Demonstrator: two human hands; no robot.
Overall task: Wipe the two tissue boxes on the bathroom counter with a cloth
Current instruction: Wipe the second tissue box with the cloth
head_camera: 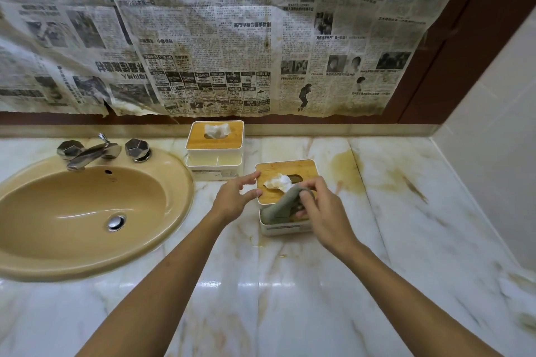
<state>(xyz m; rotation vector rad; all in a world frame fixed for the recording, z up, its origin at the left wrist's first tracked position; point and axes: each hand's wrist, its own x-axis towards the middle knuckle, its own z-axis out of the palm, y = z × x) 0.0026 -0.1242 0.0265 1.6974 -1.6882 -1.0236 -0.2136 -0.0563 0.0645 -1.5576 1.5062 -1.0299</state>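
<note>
Head view, item one: I judge the step in hand to be wiping the near box [303, 171], which sits centre-right of the frame on the counter [290, 284]. My right hand [324, 209] grips the cloth [282, 206], fingers curled round its bunched upper end. The cloth lies across the lower-left part of the wooden lid and hangs down over the white front wall. My left hand [232, 197] is at the box's left edge with its fingers loosely extended. The forefinger tip and thumb tip touch the lid's side, and the hand holds nothing.

Item two: the tissue [280, 182] stands out of the slot directly above the cloth. I cannot tell whether the two touch.

Recommendation: brace the box firmly with the left hand, since the glossy marble would likely let it slide. Spread the cloth flat under the fingers instead of working with a bunch. Stroke around the tissue, not over it, or it may drag out. The lid's right half and the side walls carry no cloth now and need covering.

Item three: the far box [203, 139] stands upper centre against the back wall, just beside the sink [87, 211], well apart from both hands. I cannot tell whether it has been wiped.
</note>
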